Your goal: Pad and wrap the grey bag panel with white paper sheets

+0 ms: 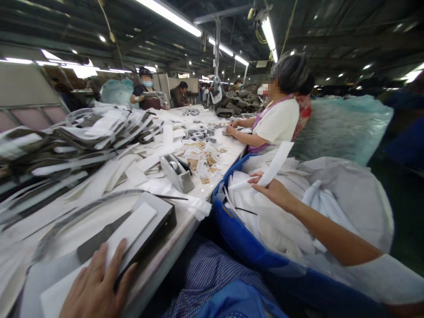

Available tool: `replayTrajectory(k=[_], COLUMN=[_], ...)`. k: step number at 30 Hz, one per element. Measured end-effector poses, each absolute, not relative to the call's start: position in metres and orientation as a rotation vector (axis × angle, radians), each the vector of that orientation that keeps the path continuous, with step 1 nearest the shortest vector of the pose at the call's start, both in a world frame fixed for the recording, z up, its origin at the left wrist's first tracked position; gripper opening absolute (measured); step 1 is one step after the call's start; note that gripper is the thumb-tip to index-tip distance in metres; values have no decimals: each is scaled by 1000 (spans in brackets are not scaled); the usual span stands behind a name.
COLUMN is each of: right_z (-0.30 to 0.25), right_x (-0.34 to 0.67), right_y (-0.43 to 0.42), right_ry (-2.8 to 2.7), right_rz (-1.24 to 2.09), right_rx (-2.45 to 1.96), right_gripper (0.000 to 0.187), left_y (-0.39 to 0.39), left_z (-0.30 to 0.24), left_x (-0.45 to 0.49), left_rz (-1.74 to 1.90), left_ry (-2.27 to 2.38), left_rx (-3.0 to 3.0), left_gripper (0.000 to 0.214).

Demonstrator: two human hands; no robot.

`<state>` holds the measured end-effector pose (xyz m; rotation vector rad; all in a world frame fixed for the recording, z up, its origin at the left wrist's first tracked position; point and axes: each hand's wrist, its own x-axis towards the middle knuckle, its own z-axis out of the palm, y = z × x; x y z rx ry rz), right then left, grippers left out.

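Observation:
My left hand [99, 282] lies with its fingers spread on a white strip [132, 225], which rests lengthwise on a dark grey handbag [170, 221] at the table's near edge. A long wrapped handle [59, 229] of the bag curves out over the table. Over on the right, my right hand [273, 191] pinches a second white strip [276, 163] between thumb and fingers. That strip tilts up to the right, above a blue bin [245, 238] filled with white sheets and strips [268, 225].
A grey tape dispenser [177, 172] stands beside scattered tags [205, 159]. Stacked bags with white strips [99, 128] fill the table's left side. A co-worker [278, 115] stands beyond the bin, near a large translucent sack [344, 123]. Other people sit farther back.

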<state>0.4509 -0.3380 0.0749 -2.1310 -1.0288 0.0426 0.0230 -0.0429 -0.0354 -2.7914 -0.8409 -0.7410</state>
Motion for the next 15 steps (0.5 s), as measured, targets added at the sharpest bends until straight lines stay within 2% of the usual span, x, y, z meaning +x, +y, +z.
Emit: replayTrajectory(k=[2,5,7,11,15], right_z=[68,69,73,70,50], right_x=[443,416,388,326,278], right_y=[-328,-306,-288,-249,-212], right_ry=[-1172,-1561,-1844,-2295,-2411], right_rz=[-86,-258,-278,-156,-133], right_rx=[-2157,-2059,-1943,-1669,-1507], right_gripper=[38,58,61,48,33], left_y=[-52,-59,-60,-57,-52], left_z=[-22,2,19,54,74], left_x=[25,26,27,31,32], left_rz=[-685,-482,-289,33,99], left_ry=[-851,-883,-1007,-1175,-1156], left_rx=[-2737,-2739,-2770,-2888,-2966], left_gripper=[62,59,62,61,61])
